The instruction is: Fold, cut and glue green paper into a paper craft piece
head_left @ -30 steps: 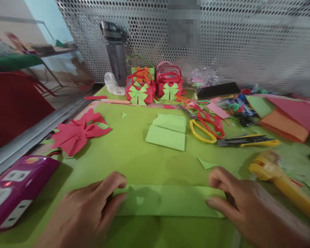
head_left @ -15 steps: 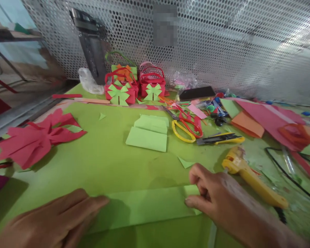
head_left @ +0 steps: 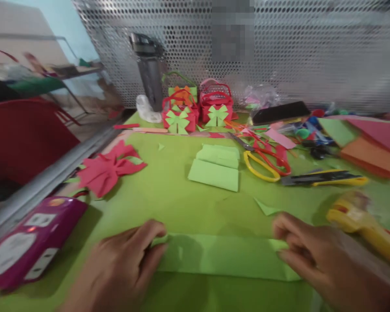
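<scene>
A long green paper strip [head_left: 221, 258] lies crosswise in front of me on the green tabletop [head_left: 169, 195]. My left hand [head_left: 126, 264] pinches its left end between thumb and curled forefinger. At the other end, my right hand [head_left: 308, 255] has thumb and fingers closed on the strip, and a little of the end shows folded up there. A folded piece of green paper [head_left: 214, 173] lies beyond the strip. Just past my right hand is a small green scrap [head_left: 265, 208]. The yellow glue gun [head_left: 360, 221] rests to the right, partly behind my right forearm.
Scissors [head_left: 263, 162] and a yellow-black cutter knife [head_left: 325, 177] lie right of centre. Small red paper baskets [head_left: 216, 115] with green bows stand at the back beside a dark bottle [head_left: 149, 73]. Left are a red paper flower [head_left: 112, 167] and a purple power strip [head_left: 35, 242].
The view has swung left, bringing the whole purple power strip into sight. My left hand has gone from lying with fingers stretched on the paper to pinching its end.
</scene>
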